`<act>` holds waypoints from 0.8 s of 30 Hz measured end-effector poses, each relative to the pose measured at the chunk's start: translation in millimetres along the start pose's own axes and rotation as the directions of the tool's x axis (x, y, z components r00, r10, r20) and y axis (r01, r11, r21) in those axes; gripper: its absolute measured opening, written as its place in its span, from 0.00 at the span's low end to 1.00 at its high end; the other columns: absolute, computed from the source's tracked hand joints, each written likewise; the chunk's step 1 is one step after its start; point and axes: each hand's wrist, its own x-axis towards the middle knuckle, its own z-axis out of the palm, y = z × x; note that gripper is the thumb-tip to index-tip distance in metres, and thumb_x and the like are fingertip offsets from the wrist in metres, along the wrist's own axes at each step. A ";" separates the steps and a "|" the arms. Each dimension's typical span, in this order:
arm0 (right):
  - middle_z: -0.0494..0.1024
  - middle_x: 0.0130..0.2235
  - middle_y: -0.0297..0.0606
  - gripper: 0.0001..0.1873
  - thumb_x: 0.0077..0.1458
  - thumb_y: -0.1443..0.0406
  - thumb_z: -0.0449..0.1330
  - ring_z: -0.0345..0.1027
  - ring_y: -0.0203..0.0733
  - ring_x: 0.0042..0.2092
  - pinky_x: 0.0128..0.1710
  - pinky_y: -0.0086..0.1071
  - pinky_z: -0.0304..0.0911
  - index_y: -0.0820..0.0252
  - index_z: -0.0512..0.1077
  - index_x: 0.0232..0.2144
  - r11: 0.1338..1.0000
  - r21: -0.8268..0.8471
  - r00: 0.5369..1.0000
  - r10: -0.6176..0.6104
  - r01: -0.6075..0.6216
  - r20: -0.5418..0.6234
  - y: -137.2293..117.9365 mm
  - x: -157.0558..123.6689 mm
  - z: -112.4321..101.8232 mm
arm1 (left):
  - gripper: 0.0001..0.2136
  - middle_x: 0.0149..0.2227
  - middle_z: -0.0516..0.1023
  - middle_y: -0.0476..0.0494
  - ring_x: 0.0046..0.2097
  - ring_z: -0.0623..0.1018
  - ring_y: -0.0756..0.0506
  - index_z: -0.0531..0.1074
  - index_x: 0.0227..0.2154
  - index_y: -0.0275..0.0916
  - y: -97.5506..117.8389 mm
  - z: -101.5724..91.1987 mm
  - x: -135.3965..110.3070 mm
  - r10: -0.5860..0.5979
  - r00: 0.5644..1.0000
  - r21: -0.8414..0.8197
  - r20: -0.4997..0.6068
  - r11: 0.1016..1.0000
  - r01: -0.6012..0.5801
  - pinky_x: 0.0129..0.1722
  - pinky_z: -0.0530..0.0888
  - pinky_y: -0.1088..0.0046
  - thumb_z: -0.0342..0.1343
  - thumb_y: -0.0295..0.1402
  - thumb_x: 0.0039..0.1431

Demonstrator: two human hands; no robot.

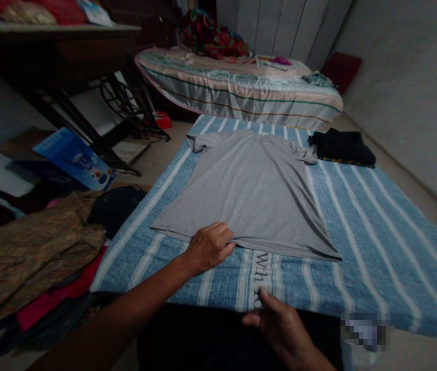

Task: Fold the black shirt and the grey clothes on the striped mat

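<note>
A grey short-sleeved T-shirt (255, 190) lies spread flat, its hem toward me and its collar at the far end. My left hand (211, 246) is closed on the hem near its middle, with the fingers curled over the cloth. Close to the near edge of the blue striped cloth (361, 221), my right hand (282, 327) is apart from the shirt and holds nothing. Its thumb and fingers are apart, and some of the fingers are hidden below. Folded black clothing (342, 147) sits right of the shirt's far sleeve.
A bed (241, 93) with a draped sheet and a bright bundle (214, 38) stands behind. Piled clothes (36, 252) and a blue box (75, 157) lie at the left, below a treadle table (59, 36). A pale wall (407, 87) runs along the right.
</note>
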 end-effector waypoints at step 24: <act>0.77 0.23 0.46 0.35 0.48 0.39 0.56 0.70 0.42 0.25 0.29 0.33 0.61 0.69 0.73 0.28 0.924 -0.376 0.987 0.120 -0.073 0.103 12.3 -4.4 -27.6 | 0.05 0.33 0.68 0.45 0.38 0.69 0.44 0.70 0.32 0.37 12.3 -2.4 17.8 -0.116 0.991 -0.119 0.068 0.985 0.123 0.38 0.68 0.69 0.57 0.32 0.52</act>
